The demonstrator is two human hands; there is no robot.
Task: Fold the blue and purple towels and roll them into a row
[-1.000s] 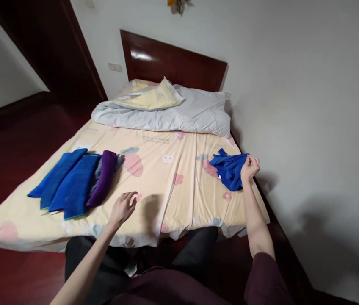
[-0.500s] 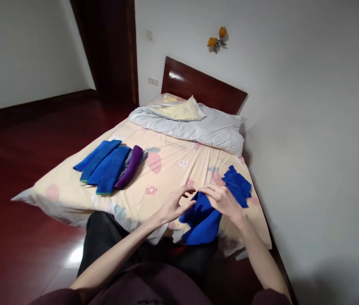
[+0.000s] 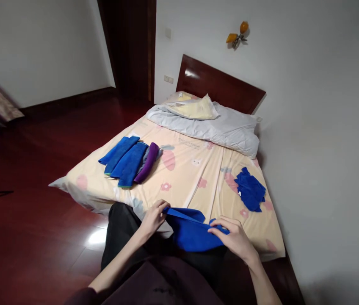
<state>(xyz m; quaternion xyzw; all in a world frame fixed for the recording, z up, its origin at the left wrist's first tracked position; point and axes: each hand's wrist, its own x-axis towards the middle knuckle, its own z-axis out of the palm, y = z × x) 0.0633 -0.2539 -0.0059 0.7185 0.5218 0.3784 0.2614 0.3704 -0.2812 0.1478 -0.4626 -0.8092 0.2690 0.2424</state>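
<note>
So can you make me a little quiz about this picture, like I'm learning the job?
1. True or false: the left hand and the right hand both hold the same blue cloth.

2. What colour is the long cloth right beside the folded blue cloths?
A) red
B) purple
C) yellow

3. Fill in the gap: a crumpled blue cloth lies by itself on the ____.

Key: 1. True. 2. B, purple. 3. Bed.
</note>
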